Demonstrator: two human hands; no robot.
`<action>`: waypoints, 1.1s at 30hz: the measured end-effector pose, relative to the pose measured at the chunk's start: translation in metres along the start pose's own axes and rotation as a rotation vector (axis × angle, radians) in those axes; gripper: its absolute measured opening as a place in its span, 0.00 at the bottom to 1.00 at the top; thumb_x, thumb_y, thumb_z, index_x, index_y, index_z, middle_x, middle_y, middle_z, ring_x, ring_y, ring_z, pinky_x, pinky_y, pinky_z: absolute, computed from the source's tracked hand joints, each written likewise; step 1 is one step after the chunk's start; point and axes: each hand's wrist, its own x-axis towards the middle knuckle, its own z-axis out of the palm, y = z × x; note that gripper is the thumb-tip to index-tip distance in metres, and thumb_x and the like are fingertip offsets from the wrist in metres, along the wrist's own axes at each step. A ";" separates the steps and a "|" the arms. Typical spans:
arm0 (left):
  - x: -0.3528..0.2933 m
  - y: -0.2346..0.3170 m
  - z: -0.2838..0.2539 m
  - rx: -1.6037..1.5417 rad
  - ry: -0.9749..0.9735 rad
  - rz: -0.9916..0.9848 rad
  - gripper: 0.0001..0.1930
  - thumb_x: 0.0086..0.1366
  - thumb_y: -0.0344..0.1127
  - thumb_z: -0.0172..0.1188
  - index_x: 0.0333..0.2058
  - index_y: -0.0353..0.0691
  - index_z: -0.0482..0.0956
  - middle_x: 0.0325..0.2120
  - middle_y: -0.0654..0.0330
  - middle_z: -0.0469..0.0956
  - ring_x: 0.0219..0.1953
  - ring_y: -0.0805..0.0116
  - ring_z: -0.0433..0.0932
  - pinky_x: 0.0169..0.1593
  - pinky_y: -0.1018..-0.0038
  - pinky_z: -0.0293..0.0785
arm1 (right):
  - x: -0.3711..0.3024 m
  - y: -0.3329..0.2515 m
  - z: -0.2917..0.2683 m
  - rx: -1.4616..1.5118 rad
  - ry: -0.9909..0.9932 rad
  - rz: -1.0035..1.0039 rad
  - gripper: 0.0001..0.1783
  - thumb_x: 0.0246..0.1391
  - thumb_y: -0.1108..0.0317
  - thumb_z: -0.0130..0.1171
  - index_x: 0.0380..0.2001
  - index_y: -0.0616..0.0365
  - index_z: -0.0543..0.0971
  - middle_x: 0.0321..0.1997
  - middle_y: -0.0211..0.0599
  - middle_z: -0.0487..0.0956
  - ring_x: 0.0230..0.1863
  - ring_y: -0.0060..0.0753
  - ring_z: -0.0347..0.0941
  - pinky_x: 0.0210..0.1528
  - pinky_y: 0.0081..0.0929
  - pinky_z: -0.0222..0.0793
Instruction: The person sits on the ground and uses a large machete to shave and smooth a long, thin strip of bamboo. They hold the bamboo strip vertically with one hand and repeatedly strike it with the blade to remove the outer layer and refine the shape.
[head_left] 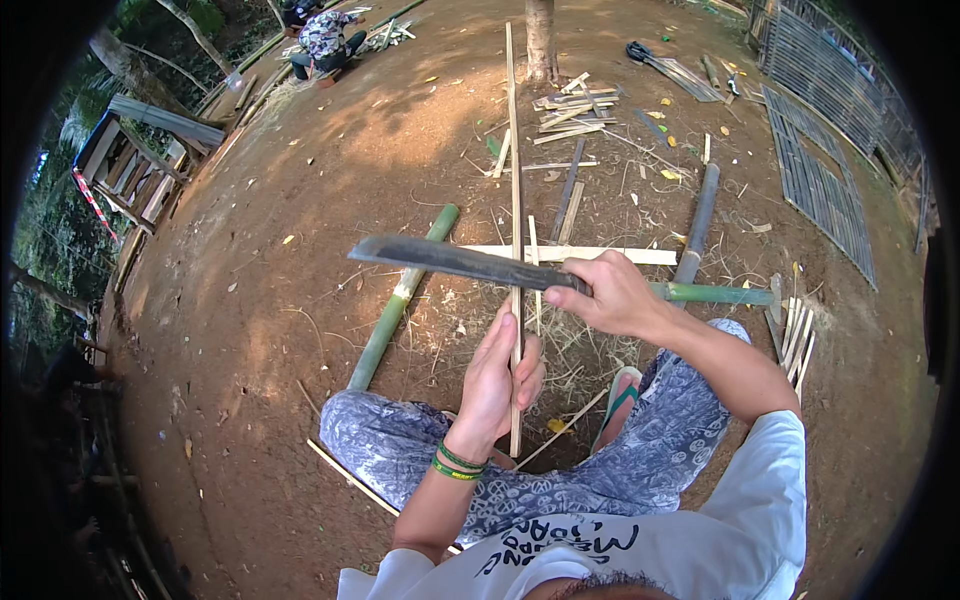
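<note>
My right hand (612,293) is closed around the handle of a machete (450,260). Its dark blade points left and lies across a long, thin bamboo strip (517,180). Just below the blade, my left hand (500,370) wraps round that strip, which runs from between my legs far out ahead toward the tree. Behind the blade a flat pale bamboo slat (610,256) lies crosswise. A green bamboo pole (395,310) rests on the ground at my left knee. Another green bamboo piece (720,294) lies to the right of my right hand.
Split strips (580,110) lie piled by a tree trunk (541,45). More strips (795,335) sit beside my right knee, near a dark bamboo pole (700,220). Woven bamboo panels (820,180) are at the far right. Another person (325,42) crouches far left, beyond a small shelter (140,165).
</note>
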 end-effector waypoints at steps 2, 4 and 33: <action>0.006 -0.002 0.001 0.052 0.032 0.020 0.20 0.80 0.45 0.34 0.65 0.49 0.60 0.15 0.68 0.58 0.11 0.79 0.59 0.14 0.83 0.57 | -0.010 -0.003 0.006 -0.098 -0.015 -0.051 0.38 0.55 0.30 0.55 0.19 0.59 0.78 0.08 0.43 0.69 0.11 0.47 0.70 0.18 0.43 0.65; 0.009 -0.004 0.003 0.120 0.097 0.043 0.20 0.80 0.45 0.34 0.65 0.47 0.61 0.15 0.68 0.58 0.11 0.79 0.59 0.14 0.83 0.56 | -0.016 -0.009 0.004 -0.160 -0.059 -0.079 0.38 0.53 0.28 0.56 0.19 0.58 0.78 0.08 0.43 0.70 0.11 0.48 0.71 0.18 0.45 0.66; -0.030 -0.010 0.005 0.336 0.071 0.036 0.25 0.80 0.44 0.33 0.72 0.46 0.51 0.16 0.70 0.56 0.12 0.82 0.54 0.16 0.85 0.55 | -0.008 0.002 -0.015 -0.279 0.002 -0.220 0.34 0.53 0.32 0.59 0.17 0.55 0.73 0.10 0.38 0.70 0.13 0.46 0.72 0.18 0.42 0.65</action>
